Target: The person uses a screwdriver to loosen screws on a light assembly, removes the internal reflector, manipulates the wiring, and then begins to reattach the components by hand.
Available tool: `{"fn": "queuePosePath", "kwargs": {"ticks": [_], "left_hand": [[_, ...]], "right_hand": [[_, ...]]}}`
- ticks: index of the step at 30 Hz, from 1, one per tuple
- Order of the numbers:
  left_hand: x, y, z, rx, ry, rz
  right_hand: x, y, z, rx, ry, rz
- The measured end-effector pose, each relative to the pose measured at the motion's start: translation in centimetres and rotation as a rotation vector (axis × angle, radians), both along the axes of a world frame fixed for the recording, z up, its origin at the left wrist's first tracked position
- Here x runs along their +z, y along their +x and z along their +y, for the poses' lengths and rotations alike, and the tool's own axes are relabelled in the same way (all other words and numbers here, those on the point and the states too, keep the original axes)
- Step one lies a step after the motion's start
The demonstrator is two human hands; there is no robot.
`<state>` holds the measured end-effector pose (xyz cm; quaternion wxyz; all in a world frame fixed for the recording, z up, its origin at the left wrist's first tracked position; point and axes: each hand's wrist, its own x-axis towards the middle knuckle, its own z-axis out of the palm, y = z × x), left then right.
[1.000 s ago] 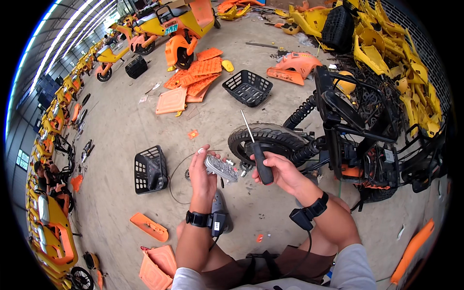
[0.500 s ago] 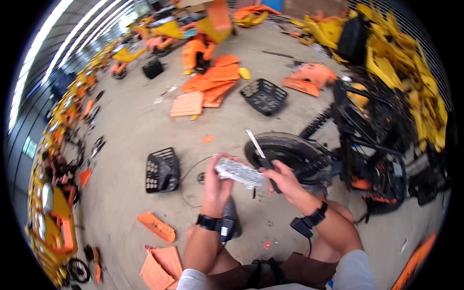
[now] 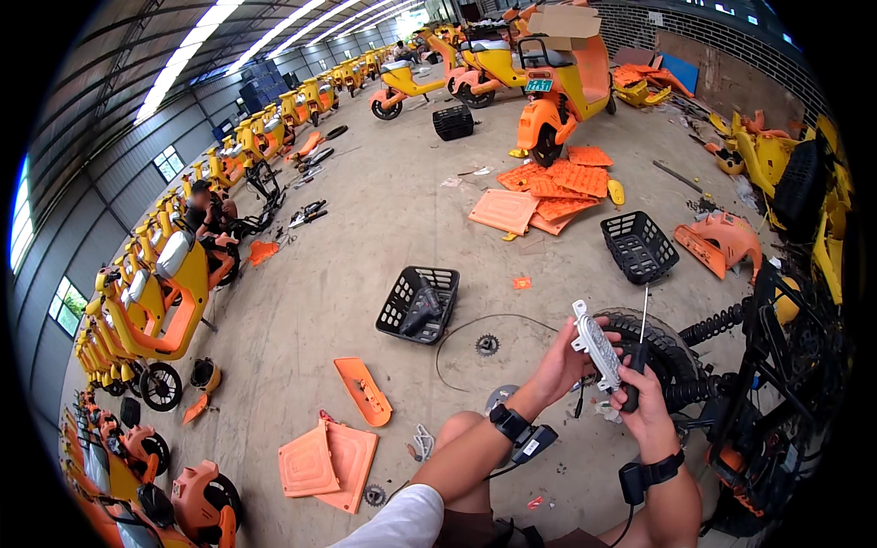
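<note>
My left hand point(image 3: 562, 365) grips a silver and white oblong lamp unit point(image 3: 598, 349) with small tabs at its ends, tilted nearly upright. My right hand point(image 3: 644, 393) is wrapped round the black handle of a screwdriver point(image 3: 646, 310), its shaft pointing up, close beside the lamp unit. Behind both hands is a wheel point(image 3: 671, 338) of a stripped scooter frame point(image 3: 758, 393) with black shock absorbers point(image 3: 713, 324), at the right.
Two black baskets point(image 3: 395, 306) point(image 3: 639, 247) lie on the concrete floor point(image 3: 347, 237). Orange panels point(image 3: 502, 210) point(image 3: 311, 461) and a sprocket point(image 3: 487, 345) lie around. Scooter rows line the left. Yellow body parts pile at the right. A seated person point(image 3: 199, 212) is at the left.
The view has swung left and tilted up. Both hands now appear farther right in it, and the lamp unit has gone from nearly level to nearly upright beside the screwdriver.
</note>
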<state>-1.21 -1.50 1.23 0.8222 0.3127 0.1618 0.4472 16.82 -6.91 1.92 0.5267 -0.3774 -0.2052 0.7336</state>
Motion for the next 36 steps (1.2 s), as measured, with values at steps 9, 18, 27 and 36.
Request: {"fn": "queuePosePath", "kwargs": {"ticks": [9,18,27,36], "left_hand": [[-2.1,1.8,0.3,0.003,0.188,0.438],[-2.7,2.9,0.1,0.031,0.252,0.527],[-1.7,2.5,-0.4,0.15,0.491,0.745],[-2.6,1.3,-0.1,0.145,0.461,0.712]], "right_hand": [[-0.4,2.4,0.6,-0.152,0.006,-0.01],[-0.8,3.1,0.3,-0.242,0.029,-0.096],[-1.0,3.3,0.6,-0.25,0.003,-0.051],[-1.0,2.6,1.0,-0.224,0.005,0.0]]}}
